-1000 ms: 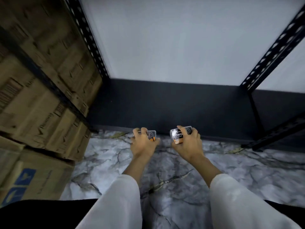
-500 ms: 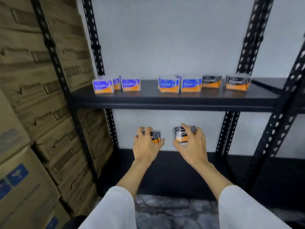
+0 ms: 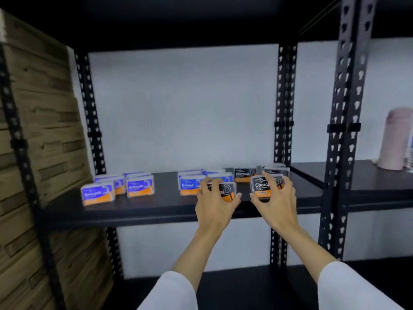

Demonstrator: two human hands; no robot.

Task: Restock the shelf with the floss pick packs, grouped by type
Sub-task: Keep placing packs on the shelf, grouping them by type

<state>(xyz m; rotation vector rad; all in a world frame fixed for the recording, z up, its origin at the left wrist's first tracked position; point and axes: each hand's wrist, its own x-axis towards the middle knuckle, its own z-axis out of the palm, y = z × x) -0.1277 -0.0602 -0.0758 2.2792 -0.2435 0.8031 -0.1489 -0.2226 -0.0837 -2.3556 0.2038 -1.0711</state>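
Each hand, left (image 3: 213, 203) and right (image 3: 276, 199), grips a black charcoal pack (image 3: 263, 186) above the shelf's (image 3: 134, 211) bare front edge at frame centre, blue packs (image 3: 139, 186) crowding left.

Stacked brown cardboard boxes (image 3: 42, 121) fill the left side, blurred, their flat edges showing in layers behind a black perforated upright (image 3: 16, 135). A plain white wall (image 3: 183, 108) runs behind the rack. At the far right, on a neighbouring black shelf board (image 3: 366, 175), stands a tall pale pink container (image 3: 394, 139) (its top is rounded, and its detail is too soft to make out), upright and near the picture's edge. Just beside it, at the very edge, sits a sliver of something clear and bluish (image 3: 410, 151) that cannot be identified. Two more black perforated posts (image 3: 348, 121) rise between that board and the nearer bay.
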